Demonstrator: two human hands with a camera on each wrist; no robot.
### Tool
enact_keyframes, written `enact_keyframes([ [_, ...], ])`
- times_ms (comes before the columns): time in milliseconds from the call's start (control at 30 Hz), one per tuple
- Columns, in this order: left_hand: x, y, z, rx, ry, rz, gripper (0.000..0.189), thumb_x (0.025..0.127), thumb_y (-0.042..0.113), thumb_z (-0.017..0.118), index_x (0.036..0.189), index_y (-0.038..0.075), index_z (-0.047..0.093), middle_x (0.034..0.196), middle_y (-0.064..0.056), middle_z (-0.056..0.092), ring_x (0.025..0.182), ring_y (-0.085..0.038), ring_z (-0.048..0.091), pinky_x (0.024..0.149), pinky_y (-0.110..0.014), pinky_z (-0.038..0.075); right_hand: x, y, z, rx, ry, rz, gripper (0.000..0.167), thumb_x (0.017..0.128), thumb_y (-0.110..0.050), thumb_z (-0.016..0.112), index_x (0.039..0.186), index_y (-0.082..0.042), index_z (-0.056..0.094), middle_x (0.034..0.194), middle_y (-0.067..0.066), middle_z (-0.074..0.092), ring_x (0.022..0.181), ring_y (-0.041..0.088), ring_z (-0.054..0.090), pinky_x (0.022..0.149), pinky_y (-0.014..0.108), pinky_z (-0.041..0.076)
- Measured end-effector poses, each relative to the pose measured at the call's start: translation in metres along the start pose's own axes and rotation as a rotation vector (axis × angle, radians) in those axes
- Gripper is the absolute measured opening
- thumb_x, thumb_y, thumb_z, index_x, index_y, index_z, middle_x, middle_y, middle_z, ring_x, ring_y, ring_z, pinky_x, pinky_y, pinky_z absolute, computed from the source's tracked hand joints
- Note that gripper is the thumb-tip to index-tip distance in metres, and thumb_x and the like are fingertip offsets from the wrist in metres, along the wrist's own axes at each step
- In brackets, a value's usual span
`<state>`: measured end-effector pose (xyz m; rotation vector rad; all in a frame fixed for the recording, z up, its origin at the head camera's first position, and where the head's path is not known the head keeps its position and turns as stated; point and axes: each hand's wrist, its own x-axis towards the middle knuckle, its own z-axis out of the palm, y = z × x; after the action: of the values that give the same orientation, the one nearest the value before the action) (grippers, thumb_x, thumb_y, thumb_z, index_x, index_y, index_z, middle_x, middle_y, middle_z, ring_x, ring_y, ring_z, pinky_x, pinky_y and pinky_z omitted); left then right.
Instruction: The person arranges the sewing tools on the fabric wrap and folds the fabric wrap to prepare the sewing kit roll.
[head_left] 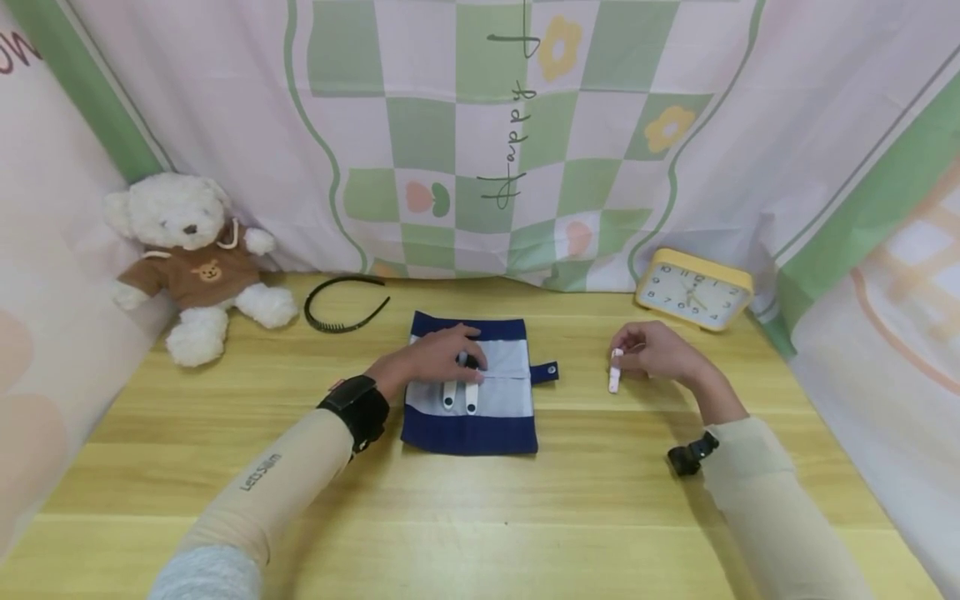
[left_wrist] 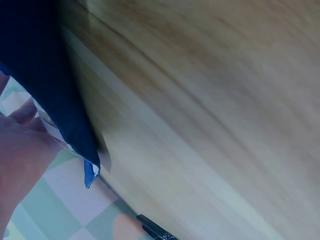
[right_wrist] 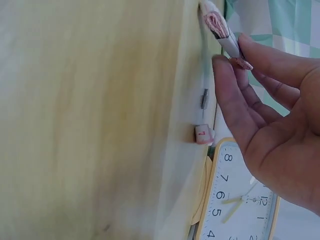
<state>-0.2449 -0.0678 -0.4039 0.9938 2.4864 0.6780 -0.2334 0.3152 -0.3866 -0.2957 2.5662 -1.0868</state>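
navy pouch is lying unfolded on the table, toward the far edge, its strap pointing to the right edge. two white pieces are resting on its pale lining. the left hand is covering their upper ends; its fingertips are partly hidden, so whether they are pinching anything cannot be told. the right hand is pinching a pink-and-white item between thumb and finger, right of the pouch. an alarm clock is standing near the far right corner.
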Motion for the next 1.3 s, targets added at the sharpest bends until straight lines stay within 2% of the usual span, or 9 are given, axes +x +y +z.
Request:
enact_keyframes([
  [133,0.001,0.001,0.000,-0.002,-0.010,-0.002,0.026,0.099,0.028,0.068,0.121,0.015,0.074,0.162,-0.019,0.030,0.151,-0.037,0.023,0.116,-0.054,0.032,0.000,-0.002,0.000,0.030,0.020,-0.011,0.019,0.094,-0.006,0.071,0.107,0.007,0.063,0.097,0.016,0.062,0.079,0.021,0.058,0.059,0.031,0.052],
  [267,0.001,0.003,-0.001,-0.017,-0.013,-0.008,0.026,0.099,0.027,0.069,0.121,0.014,0.074,0.162,-0.019,0.030,0.151,-0.038,0.021,0.117,-0.055,0.030,0.001,-0.003,0.001,0.091,0.022,-0.019,0.022,0.095,-0.004,0.069,0.111,0.010,0.061,0.103,0.019,0.060,0.087,0.024,0.063,0.071,0.033,0.059],
  [367,0.001,0.002,-0.001,-0.032,-0.013,-0.010,0.025,0.099,0.027,0.069,0.120,0.014,0.075,0.162,-0.019,0.029,0.152,-0.039,0.018,0.118,-0.058,0.025,0.002,-0.004,0.002,0.149,0.022,-0.019,0.025,0.097,-0.005,0.068,0.114,0.011,0.060,0.108,0.021,0.057,0.092,0.026,0.066,0.080,0.035,0.060],
  [500,0.001,0.001,0.000,-0.044,-0.013,-0.006,0.023,0.099,0.026,0.069,0.119,0.015,0.075,0.162,-0.019,0.030,0.153,-0.041,0.014,0.119,-0.062,0.019,0.003,-0.006,0.003,0.193,0.025,-0.008,0.028,0.099,-0.007,0.065,0.119,0.012,0.057,0.114,0.024,0.054,0.095,0.027,0.068,0.084,0.037,0.060],
  [900,0.001,-0.001,-0.002,-0.057,-0.020,-0.005,0.025,0.099,0.026,0.069,0.121,0.014,0.075,0.163,-0.018,0.030,0.153,-0.043,0.010,0.119,-0.063,0.014,0.011,-0.013,0.007,0.246,0.060,-0.005,0.043,0.098,-0.008,0.068,0.134,0.010,0.056,0.128,0.026,0.055,0.095,0.022,0.068,0.087,0.038,0.059],
  [1100,0.001,-0.001,-0.003,-0.067,-0.031,-0.020,0.025,0.098,0.025,0.070,0.120,0.013,0.075,0.163,-0.017,0.029,0.153,-0.043,0.006,0.120,-0.063,0.010,0.013,-0.021,0.009,0.255,0.046,-0.019,0.046,0.099,-0.008,0.067,0.138,0.011,0.053,0.134,0.029,0.053,0.101,0.025,0.069,0.090,0.041,0.057],
  [1300,0.001,-0.002,-0.002,-0.070,-0.032,-0.024,0.025,0.097,0.025,0.072,0.119,0.014,0.075,0.163,-0.017,0.029,0.153,-0.043,0.006,0.120,-0.062,0.011,0.017,-0.027,0.013,0.266,0.037,-0.028,0.047,0.099,-0.009,0.067,0.139,0.010,0.053,0.135,0.028,0.053,0.101,0.026,0.068,0.091,0.040,0.057],
])
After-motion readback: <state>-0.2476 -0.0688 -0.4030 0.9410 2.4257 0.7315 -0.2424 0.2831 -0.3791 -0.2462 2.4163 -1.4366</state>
